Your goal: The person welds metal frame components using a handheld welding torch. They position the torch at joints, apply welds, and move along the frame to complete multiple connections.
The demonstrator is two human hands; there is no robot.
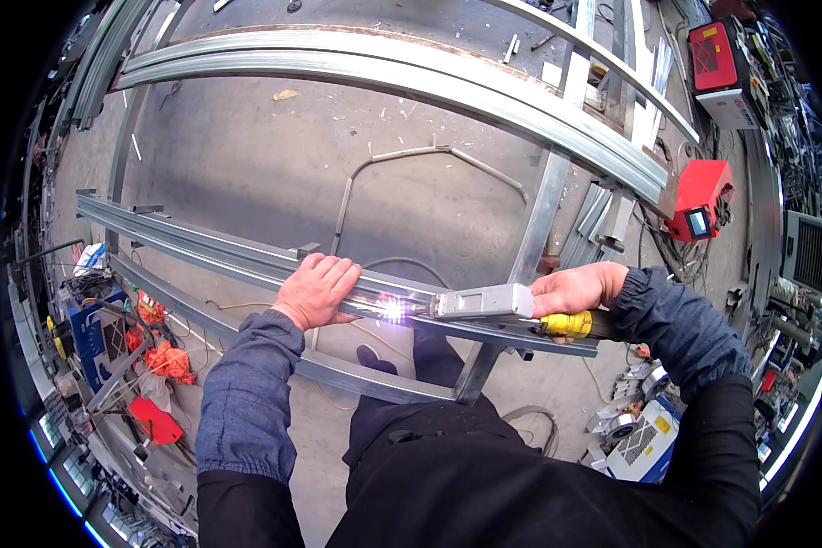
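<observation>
Across in front of me runs a long silver metal rail (212, 248), lying on a metal frame. My left hand (316, 289) is closed over it, fingers on its top, just left of a bright white-violet spark (393, 309). My right hand (574, 290) grips a grey handheld welding gun (484, 301) with a yellow collar (566, 325) behind its body. The gun's tip points left along the rail, and the glare at the tip hides the spot it touches. A small dark metal tab (308, 249) sticks up from the rail's far edge by my left hand.
Beyond lies a second pair of rails (365, 66) on the frame's crossbars (541, 215). A grey hose (345, 205) curves over the floor. Red machines (703, 192) stand at right, a blue-and-white one (644, 443) at lower right. Orange bags (168, 363) lie at left.
</observation>
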